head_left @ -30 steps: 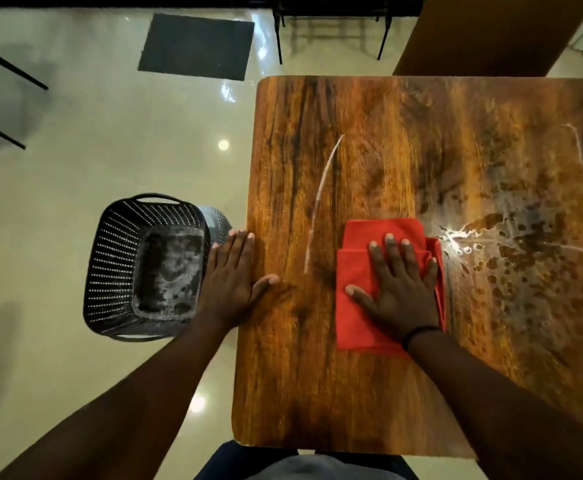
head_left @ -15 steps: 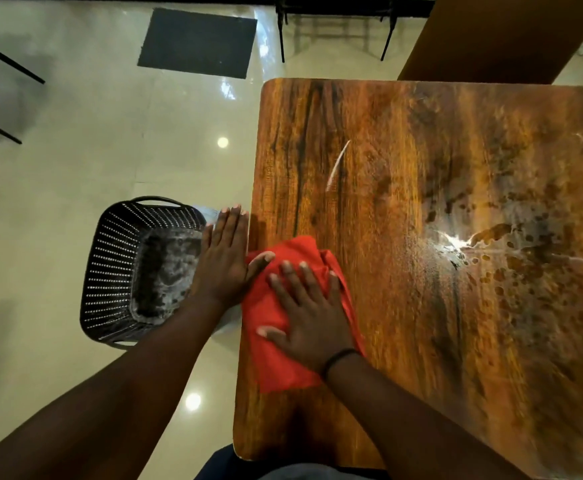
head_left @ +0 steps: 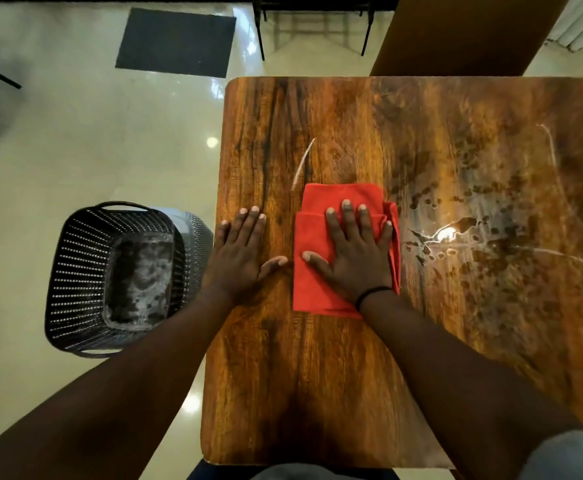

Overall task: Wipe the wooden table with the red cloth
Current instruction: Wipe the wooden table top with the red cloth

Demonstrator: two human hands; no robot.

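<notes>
Right hand [head_left: 352, 258] flat, fingers spread, pressing red cloth [head_left: 321, 292] on bench [head_left: 318, 393]. Left hand [head_left: 240, 258] flat, grip apart, at bench edge.

A black perforated basket [head_left: 110, 278] stood on the glossy pale floor [head_left: 75, 150], its inner bottom stained grey-white. A dark rectangular mat [head_left: 175, 41] lay on the floor well beyond the basket, toward the far wall. Past the mat, to its right, thin black chair legs [head_left: 312, 32] rose from the floor. Right of those legs a broad brown panel [head_left: 463, 32] slanted upward. Ceiling lights glared off the floor near the basket.
</notes>
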